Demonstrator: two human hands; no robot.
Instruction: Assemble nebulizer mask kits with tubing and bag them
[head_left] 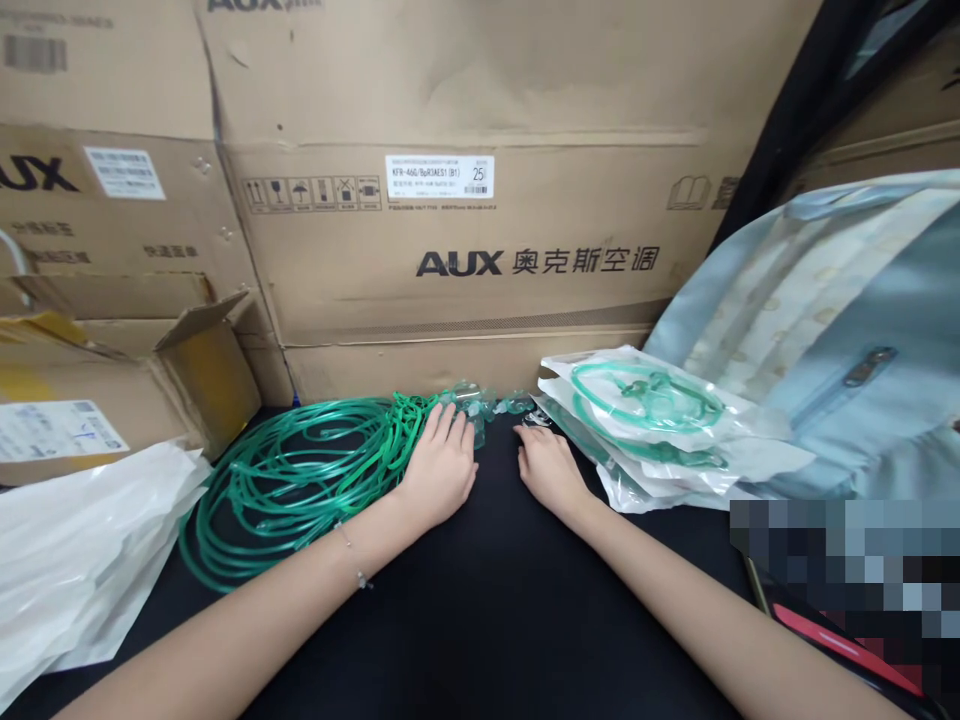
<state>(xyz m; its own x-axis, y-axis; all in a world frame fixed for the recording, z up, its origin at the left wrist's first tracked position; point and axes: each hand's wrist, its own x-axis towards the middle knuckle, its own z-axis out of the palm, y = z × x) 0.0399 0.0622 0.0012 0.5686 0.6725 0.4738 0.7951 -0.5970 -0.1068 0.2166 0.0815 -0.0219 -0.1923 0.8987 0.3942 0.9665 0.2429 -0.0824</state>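
Observation:
My left hand (442,466) is palm down with its fingers extended, at the right edge of a heap of green elastic straps (386,440). Coils of clear green tubing (281,480) lie to the left of it. Small clear green plastic parts (480,402) sit just beyond its fingertips. My right hand (551,466) rests on the black table, its fingers loosely bent and no object visible in them. Small whitish pieces (536,417) lie just past its fingers. Beside it on the right is a stack of white-backed pouches (652,410) with green masks and tubing inside.
White bags (90,560) lie at the left, before an opened carton (202,375). Large cardboard boxes (465,300) wall off the back. A light blue backpack (825,320) stands at the right, and a red-and-black phone-like object (847,645) lies at lower right, partly blurred out.

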